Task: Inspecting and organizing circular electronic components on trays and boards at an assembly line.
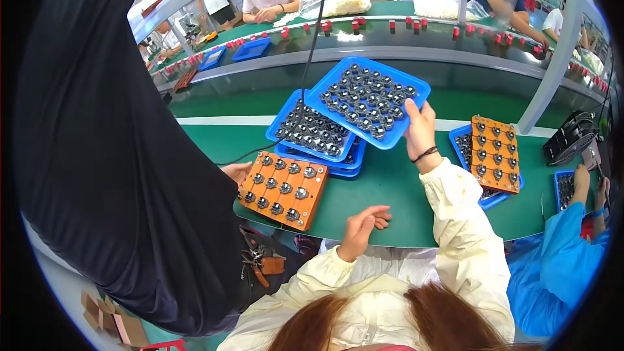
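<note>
At its right edge, a blue tray [414, 84] of small dark round parts is gripped by my right hand [421, 131], the thumb over the rim. The tray is tilted over a stack of blue trays [276, 131] holding similar parts. My left hand [365, 229] hovers near the table's front edge with nothing in it, its fingers loosely stretched out. Left of it, an orange block fixture [294, 195] carries rows of the dark parts. A co-worker's hand [238, 172] touches the fixture's left side.
A person in black [130, 156] stands close on the left. Right, a second orange fixture [494, 156] rests on a blue tray [497, 200]; a co-worker in blue [552, 247] sits beyond. A black cable [311, 52] hangs down. A far line carries red cylinders [392, 25].
</note>
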Tool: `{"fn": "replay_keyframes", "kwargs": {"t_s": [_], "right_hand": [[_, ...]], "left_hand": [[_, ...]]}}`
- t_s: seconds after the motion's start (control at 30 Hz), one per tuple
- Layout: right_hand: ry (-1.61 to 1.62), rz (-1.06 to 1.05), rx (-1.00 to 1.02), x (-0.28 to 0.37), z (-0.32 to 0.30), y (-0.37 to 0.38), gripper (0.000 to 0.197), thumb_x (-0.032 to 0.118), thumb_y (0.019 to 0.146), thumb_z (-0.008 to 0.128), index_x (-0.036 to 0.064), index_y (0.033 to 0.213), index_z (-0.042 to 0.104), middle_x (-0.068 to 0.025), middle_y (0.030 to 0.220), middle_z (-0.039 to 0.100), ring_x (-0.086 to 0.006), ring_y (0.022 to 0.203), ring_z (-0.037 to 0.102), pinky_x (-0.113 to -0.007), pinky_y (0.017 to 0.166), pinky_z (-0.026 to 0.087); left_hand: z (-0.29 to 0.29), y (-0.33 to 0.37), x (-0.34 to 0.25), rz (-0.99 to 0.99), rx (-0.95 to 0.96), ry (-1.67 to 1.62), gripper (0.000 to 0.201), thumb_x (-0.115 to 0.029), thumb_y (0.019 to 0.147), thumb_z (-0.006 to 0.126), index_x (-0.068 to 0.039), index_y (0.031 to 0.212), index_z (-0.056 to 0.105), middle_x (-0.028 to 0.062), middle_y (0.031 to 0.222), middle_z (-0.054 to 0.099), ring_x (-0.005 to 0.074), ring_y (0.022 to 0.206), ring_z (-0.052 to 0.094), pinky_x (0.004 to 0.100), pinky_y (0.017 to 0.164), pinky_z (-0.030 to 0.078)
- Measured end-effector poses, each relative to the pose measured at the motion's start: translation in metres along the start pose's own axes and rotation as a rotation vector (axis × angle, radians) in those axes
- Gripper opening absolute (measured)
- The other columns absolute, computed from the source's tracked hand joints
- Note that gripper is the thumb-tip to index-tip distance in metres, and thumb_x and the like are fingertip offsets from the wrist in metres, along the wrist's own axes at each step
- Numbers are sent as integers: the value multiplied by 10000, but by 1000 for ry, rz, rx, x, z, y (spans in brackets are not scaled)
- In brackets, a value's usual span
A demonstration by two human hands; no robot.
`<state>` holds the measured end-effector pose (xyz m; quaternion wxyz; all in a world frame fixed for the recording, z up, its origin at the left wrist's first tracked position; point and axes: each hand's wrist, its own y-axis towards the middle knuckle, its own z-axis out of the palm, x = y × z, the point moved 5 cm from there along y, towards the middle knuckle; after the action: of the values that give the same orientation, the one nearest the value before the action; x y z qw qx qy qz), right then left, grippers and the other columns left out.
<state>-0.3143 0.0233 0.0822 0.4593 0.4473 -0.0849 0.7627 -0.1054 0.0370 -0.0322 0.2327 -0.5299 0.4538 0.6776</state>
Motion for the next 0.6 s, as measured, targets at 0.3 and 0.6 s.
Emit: {"fn": "replay_keyframes", "kwargs": {"t_s": [0.3,0.6], "right_hand": [[39,158,43,-33,0,17,261,137,878,498,6,1099,451,-124,977,570,-243,758,635,-386,565,566],[-46,195,91,-22,0,13,276,183,898,478,25,1123,452,-125,986,592,-257,759,645,-410,565,563]], "left_hand": [[67,10,17,-105,-1,51,354,-212,936,389,65,1106,529,146,924,629,142,766,578,254,715,459],[113,13,0,-132,5,49,294,-144,912,431,58,1095,544,125,899,638,127,755,575,251,710,460]]}}
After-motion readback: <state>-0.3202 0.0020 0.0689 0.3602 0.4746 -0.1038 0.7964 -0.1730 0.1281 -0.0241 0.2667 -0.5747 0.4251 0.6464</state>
